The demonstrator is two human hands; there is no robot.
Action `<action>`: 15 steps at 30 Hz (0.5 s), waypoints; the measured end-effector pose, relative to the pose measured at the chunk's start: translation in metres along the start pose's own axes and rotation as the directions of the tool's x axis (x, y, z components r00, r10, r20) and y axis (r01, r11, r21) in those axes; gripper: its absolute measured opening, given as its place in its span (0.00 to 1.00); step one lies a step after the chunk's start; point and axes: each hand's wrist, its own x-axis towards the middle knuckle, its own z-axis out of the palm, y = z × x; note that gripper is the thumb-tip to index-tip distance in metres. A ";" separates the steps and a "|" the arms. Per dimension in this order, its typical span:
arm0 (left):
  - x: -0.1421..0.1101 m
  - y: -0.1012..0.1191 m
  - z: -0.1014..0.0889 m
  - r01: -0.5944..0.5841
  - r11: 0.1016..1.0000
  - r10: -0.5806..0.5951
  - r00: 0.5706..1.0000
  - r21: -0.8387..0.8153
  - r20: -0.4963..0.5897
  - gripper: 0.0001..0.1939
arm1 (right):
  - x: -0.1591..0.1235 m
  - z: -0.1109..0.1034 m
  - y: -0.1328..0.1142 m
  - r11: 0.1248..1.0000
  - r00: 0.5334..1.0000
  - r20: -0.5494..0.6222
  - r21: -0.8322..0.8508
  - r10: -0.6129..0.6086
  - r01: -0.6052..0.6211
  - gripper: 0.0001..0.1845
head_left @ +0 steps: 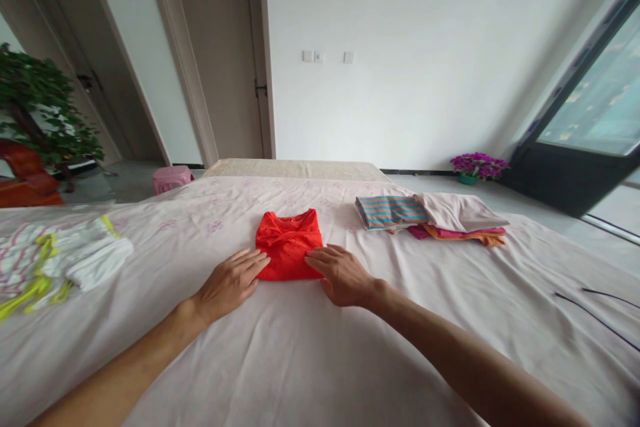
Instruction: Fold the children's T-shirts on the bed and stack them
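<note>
A red shirt [289, 243], folded into a small block with its neckline at the far end, lies on the pale bedsheet [280, 360] in front of me. The fingers of my left hand [233, 283] are stretched out over its left lower edge. On the opposite side my right hand [345, 273] rests with extended fingers on the lower right edge. The thumbs sit by the near corners, and the shirt's underside is hidden. Neither hand appears to grip the cloth.
Folded clothes, a striped one [393, 211] and a pale one [457, 211] among them, are stacked at right. Loose white-and-yellow clothing [95, 257] lies at left. Dark thin cords [595, 320] cross the right side. Beyond the bed stand a pink stool [173, 178] and purple flowers [479, 165].
</note>
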 end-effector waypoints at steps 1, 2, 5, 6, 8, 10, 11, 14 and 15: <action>0.003 -0.001 0.003 0.020 1.000 -0.020 1.000 -0.002 -0.006 0.27 | 0.003 0.004 -0.001 0.999 0.999 0.005 -0.022 0.037 -0.036 0.30; 0.006 -0.002 0.007 0.049 0.999 -0.050 0.999 -0.007 -0.012 0.26 | 0.007 0.008 -0.001 0.996 0.997 0.009 -0.045 0.072 -0.072 0.28; 0.015 -0.004 0.010 0.152 0.987 -0.154 0.987 -0.045 -0.043 0.21 | 0.019 0.015 0.004 0.981 0.988 -0.007 -0.114 0.155 -0.155 0.20; 0.017 -0.004 0.008 0.175 0.982 -0.179 0.982 -0.066 -0.058 0.20 | 0.020 0.015 0.005 0.976 0.985 -0.023 -0.131 0.172 -0.174 0.18; 0.014 0.000 -0.002 0.187 0.975 -0.198 0.976 -0.121 -0.089 0.17 | 0.017 0.010 0.003 0.973 0.982 -0.071 -0.137 0.177 -0.186 0.16; 0.004 0.009 -0.016 0.173 0.965 -0.197 0.974 -0.199 -0.111 0.15 | 0.005 0.001 -0.005 0.984 0.980 -0.145 -0.100 0.133 -0.148 0.16; -0.004 0.016 -0.023 0.174 0.953 -0.208 0.971 -0.248 -0.117 0.15 | -0.003 -0.003 -0.011 0.992 0.977 -0.191 -0.066 0.095 -0.110 0.16; -0.030 0.040 -0.039 0.255 0.874 -0.318 0.944 -0.413 -0.088 0.15 | -0.026 -0.010 -0.035 0.996 0.943 -0.334 0.089 0.005 0.027 0.18; -0.035 0.048 -0.040 0.310 0.833 -0.382 0.921 -0.459 -0.072 0.15 | -0.031 -0.009 -0.042 0.987 0.930 -0.367 0.154 0.005 0.056 0.18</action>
